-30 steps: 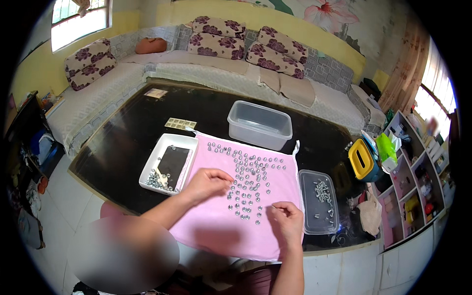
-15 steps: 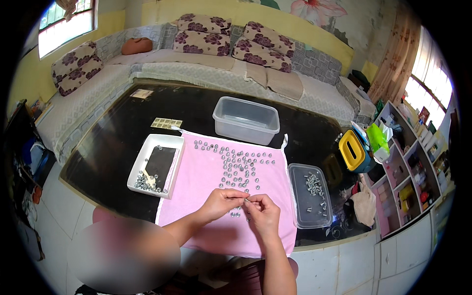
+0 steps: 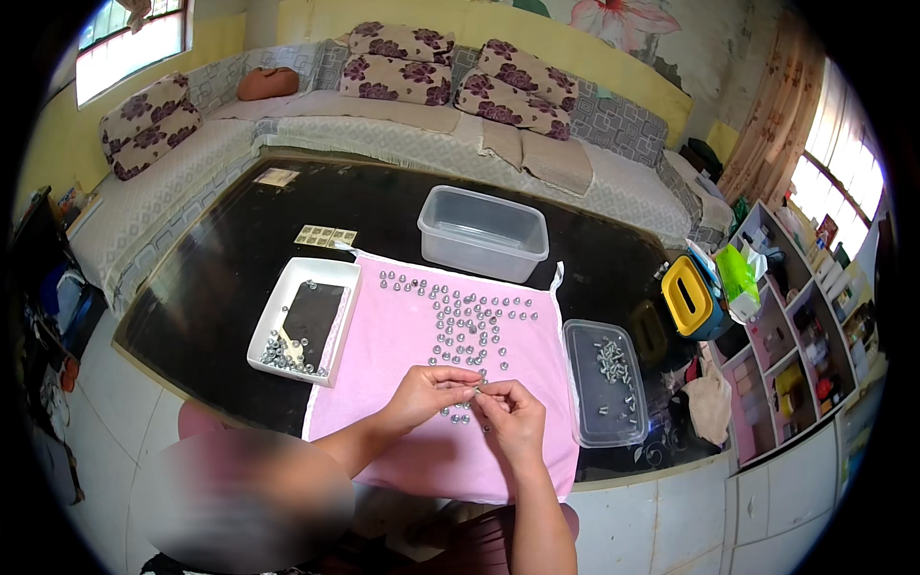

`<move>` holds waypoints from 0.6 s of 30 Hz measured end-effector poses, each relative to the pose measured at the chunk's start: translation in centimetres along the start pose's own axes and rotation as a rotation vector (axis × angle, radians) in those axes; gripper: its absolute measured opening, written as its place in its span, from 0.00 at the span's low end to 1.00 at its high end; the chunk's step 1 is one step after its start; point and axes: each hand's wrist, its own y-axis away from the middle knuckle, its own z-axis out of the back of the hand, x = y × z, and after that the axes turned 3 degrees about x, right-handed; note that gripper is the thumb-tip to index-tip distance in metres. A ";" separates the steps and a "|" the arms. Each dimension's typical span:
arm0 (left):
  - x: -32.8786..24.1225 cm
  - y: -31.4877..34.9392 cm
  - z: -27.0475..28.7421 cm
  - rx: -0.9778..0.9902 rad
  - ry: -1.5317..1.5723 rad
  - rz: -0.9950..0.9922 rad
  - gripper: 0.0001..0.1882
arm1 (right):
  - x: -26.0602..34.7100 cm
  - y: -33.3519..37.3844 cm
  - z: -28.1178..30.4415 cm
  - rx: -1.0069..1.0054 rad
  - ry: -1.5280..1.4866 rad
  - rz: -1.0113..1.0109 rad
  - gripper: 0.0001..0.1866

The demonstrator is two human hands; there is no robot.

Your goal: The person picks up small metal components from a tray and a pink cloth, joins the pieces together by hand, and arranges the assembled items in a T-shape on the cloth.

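Over the near part of a pink cloth (image 3: 383, 422), my left hand (image 3: 424, 395) and my right hand (image 3: 515, 418) meet at the fingertips. Both are closed in a pinch on one small metal piece (image 3: 476, 390), mostly hidden by the fingers. Beyond them, many small silver metal fasteners (image 3: 467, 326) stand in loose rows on the cloth, and a few more lie beside and under my hands. To the left, a white box (image 3: 261, 347) holds loose metal nuts (image 3: 286, 355) and a dark flat piece. On the right, a clear plastic lid (image 3: 596, 428) carries a pile of silver screws (image 3: 613, 362).
An open clear plastic tub (image 3: 484, 251) stands behind the cloth on the black table (image 3: 201, 316). A small gold-coloured card (image 3: 326, 236) lies to its left. A yellow-and-blue box (image 3: 692, 295) and a shelf unit (image 3: 774, 359) are at the right. A sofa (image 3: 355, 120) runs along the back.
My hands have shifted very slightly, with the fingertips still together on the small metal piece. The view has moved a little; the laid-out fasteners and containers stay put.
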 end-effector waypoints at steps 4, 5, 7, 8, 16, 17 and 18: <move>0.1 0.1 0.0 0.006 0.032 -0.022 0.13 | 0.2 0.0 0.0 0.021 -0.099 -0.033 0.04; 0.1 0.1 0.0 0.010 0.041 -0.028 0.12 | 0.2 0.0 0.0 0.030 -0.131 -0.038 0.04; 0.1 0.2 0.0 0.019 0.061 -0.032 0.12 | 0.2 -0.1 0.0 0.048 -0.196 -0.049 0.04; 0.1 0.2 0.1 0.023 0.071 -0.033 0.11 | 0.3 -0.2 0.0 0.053 -0.227 -0.054 0.04; 0.1 0.3 0.0 0.013 0.051 -0.040 0.09 | 0.4 -0.2 0.3 0.098 -0.295 -0.118 0.04; 0.0 0.3 0.0 0.008 0.033 -0.040 0.08 | 0.4 -0.2 0.3 0.091 -0.300 -0.122 0.04; 0.0 0.3 0.0 -0.001 0.005 -0.058 0.07 | 0.4 -0.2 0.2 0.085 -0.305 -0.125 0.04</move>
